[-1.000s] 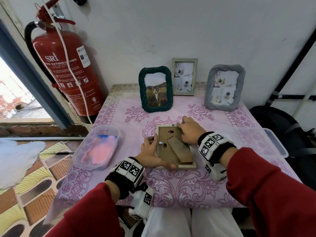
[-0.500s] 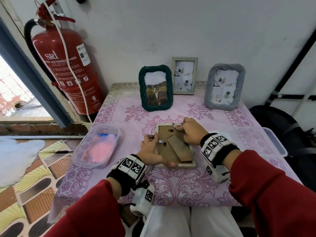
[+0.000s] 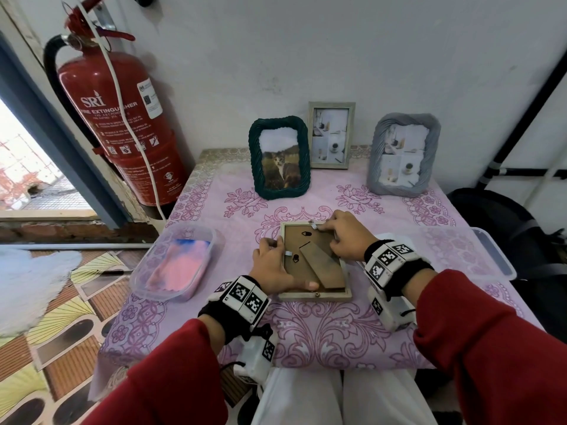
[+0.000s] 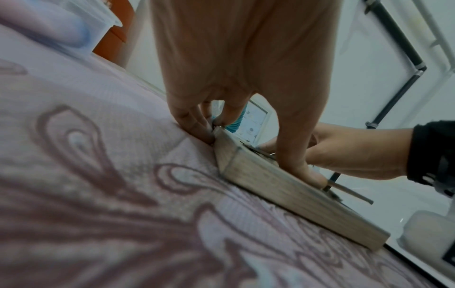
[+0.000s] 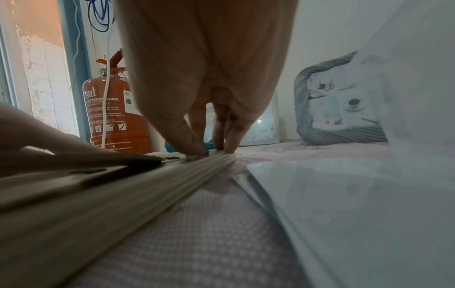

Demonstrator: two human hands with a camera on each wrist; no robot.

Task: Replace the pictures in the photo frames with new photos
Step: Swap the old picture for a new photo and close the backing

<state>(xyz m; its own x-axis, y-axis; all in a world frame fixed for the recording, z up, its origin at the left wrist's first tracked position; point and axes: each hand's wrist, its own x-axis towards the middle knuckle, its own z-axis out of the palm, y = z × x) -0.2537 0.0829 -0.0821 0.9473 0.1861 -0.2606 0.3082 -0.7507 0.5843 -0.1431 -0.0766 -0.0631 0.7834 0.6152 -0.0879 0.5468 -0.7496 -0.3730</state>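
Observation:
A pale wooden photo frame (image 3: 316,297) lies face down at the middle of the table, its brown backing and folded easel stand facing up. My left hand (image 3: 293,265) grips its left side, with the fingers curled at the outer edge by a small metal tab and the thumb lying along the bottom rail (image 4: 290,196). My right hand (image 3: 334,237) holds the top right corner. There the thumb sits on the inner side and the fingertips (image 5: 230,148) sit on the top rail beside another metal tab. The picture inside is hidden.
Three frames stand at the back by the wall: a green one with a cat photo (image 3: 278,157), a thin pale one (image 3: 331,134) and a grey one (image 3: 403,154). A clear plastic tub (image 3: 173,262) sits at the left and a clear lid (image 3: 491,253) at the right. A fire extinguisher (image 3: 122,127) hangs left of the table.
Both hands stay on the face-down frame. The right fingers have shifted slightly along its top edge, and the left hand has hardly moved.

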